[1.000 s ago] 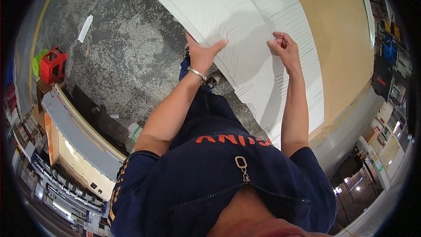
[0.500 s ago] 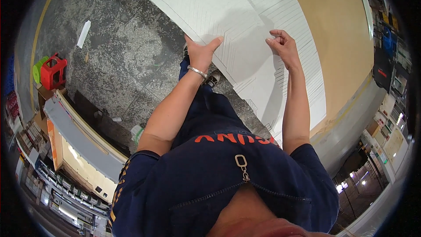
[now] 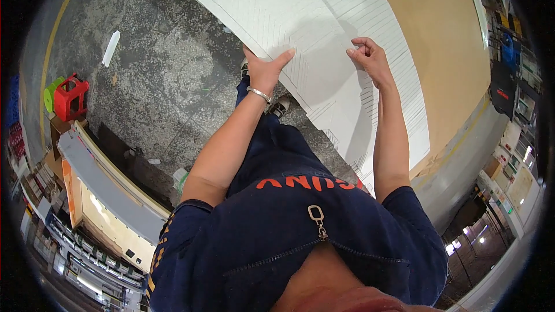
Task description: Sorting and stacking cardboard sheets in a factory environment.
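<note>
Large white sheets point(image 3: 321, 75) with rows of thin dark lines lie overlapping across the work surface, their near edges stepped. At their left edge, my left hand point(image 3: 267, 70) rests with the thumb spread on top; its other fingers go over the edge and are mostly hidden, so it seems to clasp the sheets. My right hand point(image 3: 371, 62) hovers over the sheets, palm inward. Its fingers are loosely curled, with a gap between thumb and forefinger tips and nothing visible between them. A round shadow falls on the white between my hands.
Brown board or paper point(image 3: 436, 40) extends to the right of the sheets. On the speckled grey floor point(image 3: 167, 63) lies a white strip point(image 3: 111, 48). A red stool point(image 3: 71, 97) stands beside a green round object point(image 3: 52, 95) at left. A grey-topped cabinet point(image 3: 110, 179) is at lower left.
My right hand has shifted very slightly left and up. The left hand keeps its place on the edge, and the sheets look unmoved.
</note>
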Motion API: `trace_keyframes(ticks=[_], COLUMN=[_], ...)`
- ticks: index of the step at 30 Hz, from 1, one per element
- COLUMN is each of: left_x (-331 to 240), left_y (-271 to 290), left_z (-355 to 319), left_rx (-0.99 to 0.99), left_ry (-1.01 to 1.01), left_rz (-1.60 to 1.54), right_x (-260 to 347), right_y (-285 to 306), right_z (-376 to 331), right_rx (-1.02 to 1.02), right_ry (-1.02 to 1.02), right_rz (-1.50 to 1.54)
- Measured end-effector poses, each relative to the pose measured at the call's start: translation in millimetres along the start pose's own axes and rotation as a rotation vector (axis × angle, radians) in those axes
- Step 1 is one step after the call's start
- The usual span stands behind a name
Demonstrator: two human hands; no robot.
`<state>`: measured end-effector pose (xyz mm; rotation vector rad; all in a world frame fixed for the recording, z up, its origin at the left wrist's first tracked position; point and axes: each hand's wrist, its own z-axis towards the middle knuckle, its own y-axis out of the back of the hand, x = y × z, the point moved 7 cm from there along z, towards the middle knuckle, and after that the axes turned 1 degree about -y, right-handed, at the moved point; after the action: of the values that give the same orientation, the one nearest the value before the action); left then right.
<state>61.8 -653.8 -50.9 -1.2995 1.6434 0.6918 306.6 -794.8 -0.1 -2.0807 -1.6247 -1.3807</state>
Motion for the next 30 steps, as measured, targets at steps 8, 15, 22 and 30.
trace_keyframes(ticks=[8, 15, 22, 30], left_x=[6.4, 1.4, 2.8, 7.5], left_y=[-5.8, -7.4, -9.1, -15.7], left_z=[-5.2, -7.3, -8.7, -27.8], left_rx=[0.027, 0.019, 0.034, 0.094], left_ry=[0.058, 0.042, 0.069, 0.09], left_rz=[-0.053, -0.023, -0.083, -0.006], right_x=[-6.9, -12.7, -15.6, -23.9], right_y=[6.4, 7.7, 8.7, 14.4], right_z=[-10.9, -14.3, -15.2, -26.1], right_rx=[-0.079, -0.018, 0.001, -0.089], right_ry=[0.023, 0.023, 0.012, 0.052], right_rz=[-0.014, -0.008, 0.005, 0.02])
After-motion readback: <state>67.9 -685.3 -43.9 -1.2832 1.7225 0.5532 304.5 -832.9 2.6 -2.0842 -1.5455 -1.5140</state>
